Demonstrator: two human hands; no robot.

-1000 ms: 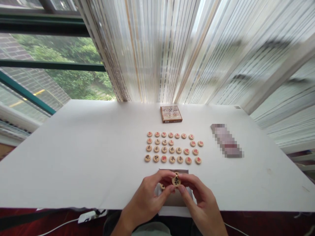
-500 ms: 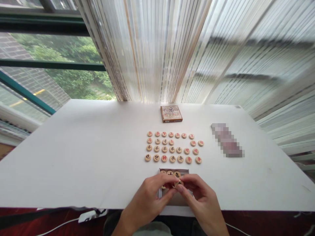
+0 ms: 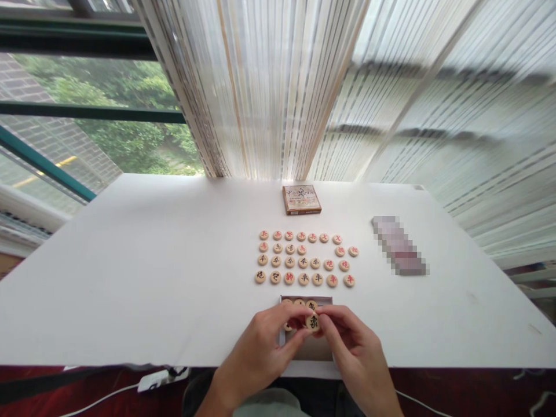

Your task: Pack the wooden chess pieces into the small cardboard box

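Between my left hand (image 3: 267,341) and my right hand (image 3: 354,341) is a round wooden Chinese chess piece (image 3: 313,322), its black character facing me. Fingers and thumbs of both hands pinch its edges. Just below the hands sits a shallow open box (image 3: 324,302) at the table's front edge, partly covered by them. Several pieces with black characters lie inside it, among them one chess piece (image 3: 311,305) near the back. Beyond the box, chess pieces with red and black characters stand in rows, including a red one (image 3: 289,278) in the nearest row.
A flat printed box lid (image 3: 302,199) lies at the back of the white table (image 3: 152,278). A blurred pinkish object (image 3: 399,246) rests on the right. Behind hang string curtains (image 3: 269,87) beside an open window. A white power strip (image 3: 156,380) is below the front edge.
The chess piece in my fingers has turned so that its black character shows fully. Both hands stay over the box, and the rows of pieces are the same.
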